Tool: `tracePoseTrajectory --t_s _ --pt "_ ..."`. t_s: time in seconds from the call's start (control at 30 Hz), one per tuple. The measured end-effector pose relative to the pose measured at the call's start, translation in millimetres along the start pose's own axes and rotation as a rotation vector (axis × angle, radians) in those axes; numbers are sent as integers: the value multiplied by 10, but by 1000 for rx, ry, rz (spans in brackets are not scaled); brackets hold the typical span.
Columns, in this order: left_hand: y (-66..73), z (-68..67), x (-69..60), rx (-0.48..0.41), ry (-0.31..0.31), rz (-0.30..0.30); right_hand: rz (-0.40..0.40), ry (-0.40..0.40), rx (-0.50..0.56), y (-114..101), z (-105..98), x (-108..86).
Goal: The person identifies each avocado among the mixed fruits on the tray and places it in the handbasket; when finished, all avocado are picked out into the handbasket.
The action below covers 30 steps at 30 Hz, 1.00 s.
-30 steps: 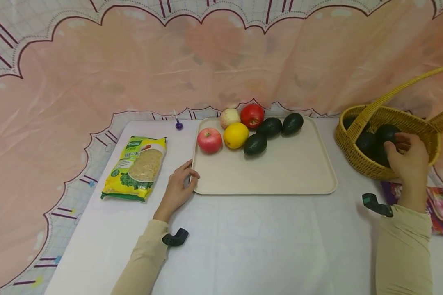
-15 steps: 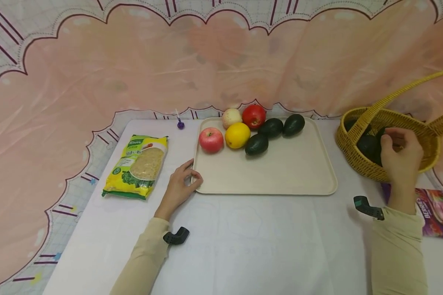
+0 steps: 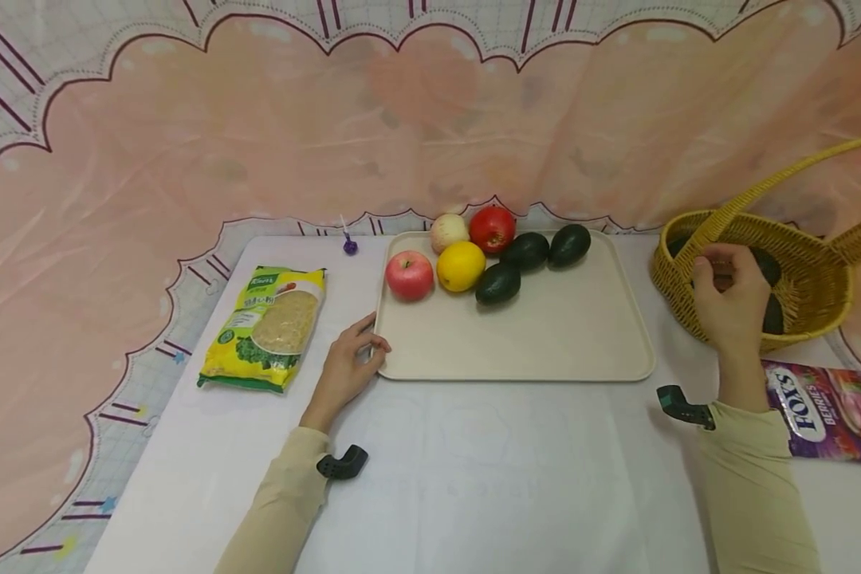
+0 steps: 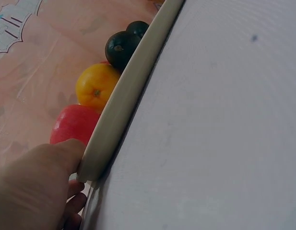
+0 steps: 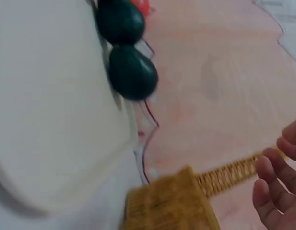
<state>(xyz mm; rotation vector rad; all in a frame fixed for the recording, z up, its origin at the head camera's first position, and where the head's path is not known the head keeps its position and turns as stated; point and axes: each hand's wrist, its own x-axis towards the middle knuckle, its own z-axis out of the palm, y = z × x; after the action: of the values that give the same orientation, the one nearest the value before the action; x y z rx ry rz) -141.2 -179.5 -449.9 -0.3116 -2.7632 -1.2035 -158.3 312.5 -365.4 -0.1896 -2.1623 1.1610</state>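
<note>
At the beige tray's lower left corner, my left hand pinches the rim with curled fingers; the left wrist view shows it against the rim. Over the left part of the yellow wicker basket is my right hand, its fingers bent and nothing visible between them, as in the right wrist view. Dark avocados lie in the basket, partly hidden by that hand. Several fruits are on the tray: a pink apple, a yellow fruit, a red fruit, a pale fruit and avocados.
A yellow-green Knorr bag lies left of the tray. Behind it is a small purple lollipop. Near the right edge, a purple Fox's packet lies in front of the basket. The basket's tall handle arches above it.
My right hand has moved left across the basket, uncovering avocados on its right side and more of the purple packet. My left hand stays at the tray's corner.
</note>
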Motion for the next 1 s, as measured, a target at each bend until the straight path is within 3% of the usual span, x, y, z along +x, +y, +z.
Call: tracePoseTrajectory --t_s 0.17,0.37,0.73,1.0 --pt "-21 -24 -15 -20 31 13 -29 -165 -25 -94 250 -68" --pt "5 13 30 -15 18 26 -20 -335 -76 -146 394 -150" --pt "-14 11 23 -6 -2 35 -27 -536 21 -305 848 -369" --pt "-16 17 10 -13 -16 27 24 -660 -30 -453 1123 -513"
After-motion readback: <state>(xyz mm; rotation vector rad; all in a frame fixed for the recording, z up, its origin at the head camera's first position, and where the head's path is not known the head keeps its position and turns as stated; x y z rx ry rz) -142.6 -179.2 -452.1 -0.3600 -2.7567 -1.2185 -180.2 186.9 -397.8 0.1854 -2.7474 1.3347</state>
